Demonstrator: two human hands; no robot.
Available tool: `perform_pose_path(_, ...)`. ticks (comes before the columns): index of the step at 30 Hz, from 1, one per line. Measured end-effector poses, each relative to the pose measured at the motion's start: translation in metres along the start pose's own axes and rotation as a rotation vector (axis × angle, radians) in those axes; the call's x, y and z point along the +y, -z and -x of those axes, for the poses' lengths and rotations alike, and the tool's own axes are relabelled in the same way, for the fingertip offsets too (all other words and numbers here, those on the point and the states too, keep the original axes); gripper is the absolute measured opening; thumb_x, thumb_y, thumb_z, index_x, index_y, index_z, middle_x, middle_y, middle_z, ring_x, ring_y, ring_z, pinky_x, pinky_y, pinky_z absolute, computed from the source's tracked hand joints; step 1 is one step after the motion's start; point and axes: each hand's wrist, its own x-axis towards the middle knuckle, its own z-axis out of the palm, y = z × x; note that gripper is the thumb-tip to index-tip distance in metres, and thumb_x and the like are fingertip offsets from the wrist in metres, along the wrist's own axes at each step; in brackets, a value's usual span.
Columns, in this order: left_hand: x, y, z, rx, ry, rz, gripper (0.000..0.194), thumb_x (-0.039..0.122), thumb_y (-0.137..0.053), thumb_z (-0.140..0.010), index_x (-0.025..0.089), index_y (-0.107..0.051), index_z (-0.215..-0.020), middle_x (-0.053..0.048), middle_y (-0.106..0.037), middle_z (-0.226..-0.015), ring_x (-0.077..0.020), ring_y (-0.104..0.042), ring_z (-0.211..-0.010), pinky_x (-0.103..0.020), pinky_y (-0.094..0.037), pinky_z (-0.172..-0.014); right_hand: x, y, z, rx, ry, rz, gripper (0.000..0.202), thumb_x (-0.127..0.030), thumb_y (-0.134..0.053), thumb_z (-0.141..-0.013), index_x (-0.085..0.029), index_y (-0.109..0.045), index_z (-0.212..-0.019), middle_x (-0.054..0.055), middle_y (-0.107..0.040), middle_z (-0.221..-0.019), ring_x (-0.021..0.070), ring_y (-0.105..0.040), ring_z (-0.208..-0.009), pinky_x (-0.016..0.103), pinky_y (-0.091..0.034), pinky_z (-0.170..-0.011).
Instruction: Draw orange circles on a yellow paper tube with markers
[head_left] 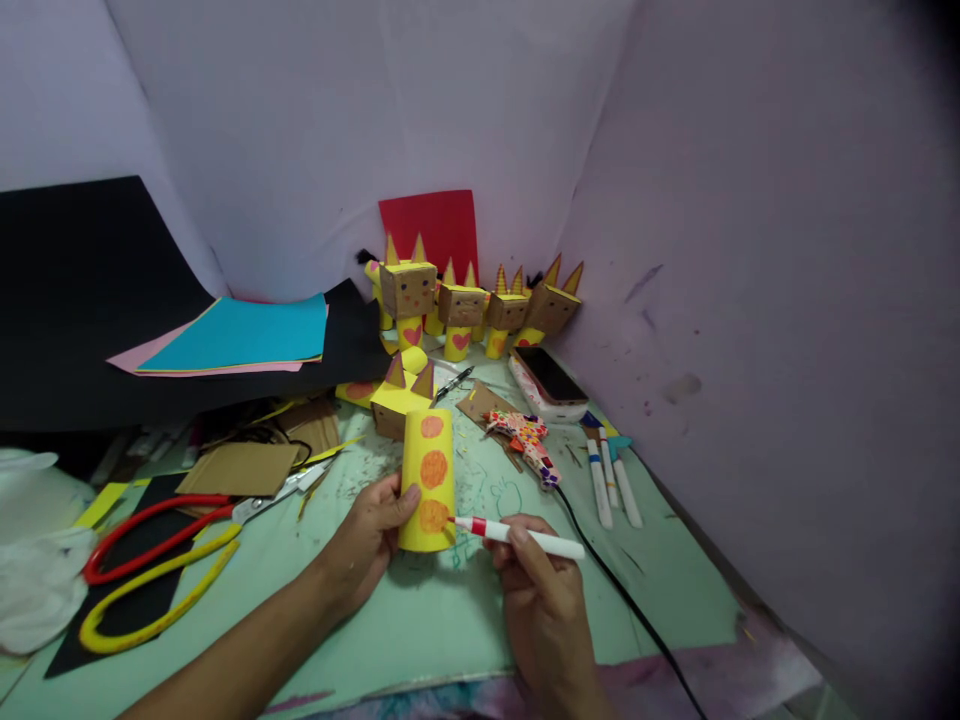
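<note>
Our right hand point(546, 595) pinches a marker point(551, 543), tip at the lowest dot point(433, 517) of the tube point(436, 493); our left hand point(375, 535) clasps the tube's lower left side.

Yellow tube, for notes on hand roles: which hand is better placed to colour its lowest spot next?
Probably the right hand: it holds the marker, tip at the lowest spot, while the left hand holds the yellow tube.

Matt paper tube point(429, 492), plastic marker point(555, 544)
</note>
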Motion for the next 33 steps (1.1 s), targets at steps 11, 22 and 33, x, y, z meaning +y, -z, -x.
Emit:
perform_pose_path(11,0.0009,-0.0031,0.0029,-0.006,0.021,0.039,0.035,0.031,-0.082,-0.056,0.01,-0.069,-0.081,-0.006,-0.071,-0.073,-0.0145,-0.062,-0.063,-0.022,-0.05,-0.059,0.0012,-0.0004,-0.0011,-0.005,0.0,0.07,0.031,-0.044,-0.073,-0.066,-0.016,-0.068,-0.079,0.001,-0.06,-0.062,0.0151,-0.052,-0.059,0.027,-0.04,-0.057)
perform_pose_path(22,-0.0004,-0.0021,0.0029,0.001,0.004,0.055,0.032,0.03,-0.081,-0.058,0.011,-0.069,-0.081,-0.004,-0.069,-0.07,-0.0121,-0.06,-0.061,-0.02,-0.048,-0.057,0.0,0.0002,0.0004,-0.033,-0.016,0.077,0.032,-0.045,-0.073,-0.067,-0.016,-0.067,-0.076,0.0,-0.057,-0.059,0.0142,-0.049,-0.059,0.025,-0.036,-0.054)
perform_pose_path(33,-0.0072,0.0034,-0.0017,-0.066,-0.029,-0.029,0.037,0.034,-0.078,-0.061,0.011,-0.066,-0.087,-0.007,-0.069,-0.075,-0.0153,-0.061,-0.064,-0.024,-0.049,-0.059,-0.0022,-0.0052,0.0051,0.02,0.063,0.126,0.031,-0.046,-0.069,-0.069,-0.015,-0.067,-0.076,0.0,-0.057,-0.059,0.0143,-0.049,-0.057,0.026,-0.036,-0.055)
